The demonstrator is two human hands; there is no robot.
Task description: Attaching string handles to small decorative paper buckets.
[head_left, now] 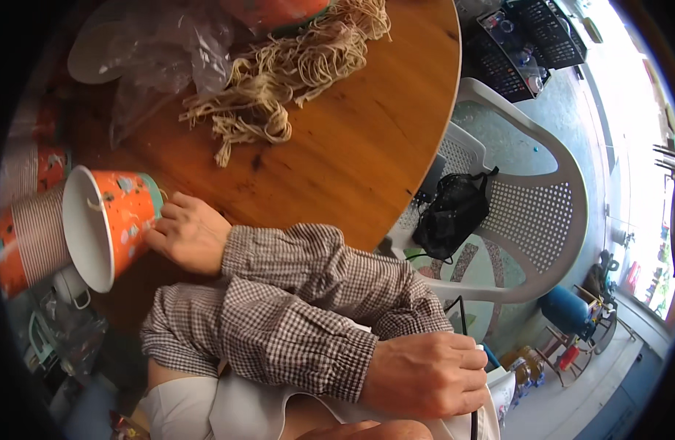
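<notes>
My arms cross in checked sleeves. My right hand (pixel 189 233), reaching left, is closed with its fingertips at the base of an orange paper cup (pixel 129 214). The cup lies tipped sideways, its white mouth facing left; a short piece of pale string (pixel 95 204) shows inside it. Beside it lies a stack of similar paper cups (pixel 38 233), smeared at the left rim. Low on the right, over my lap, my left hand (pixel 427 374) is closed; what it holds is hidden. A tangled bundle of beige string (pixel 290 70) lies on the wooden table (pixel 367 139).
Clear plastic bags (pixel 161 66) and another orange container (pixel 275 11) are at the table's far side. A plastic armchair (pixel 532 198) holding a black bag (pixel 455 213) stands right of the table. Behind it are black crates (pixel 517 55) and a blue cylinder (pixel 565 312).
</notes>
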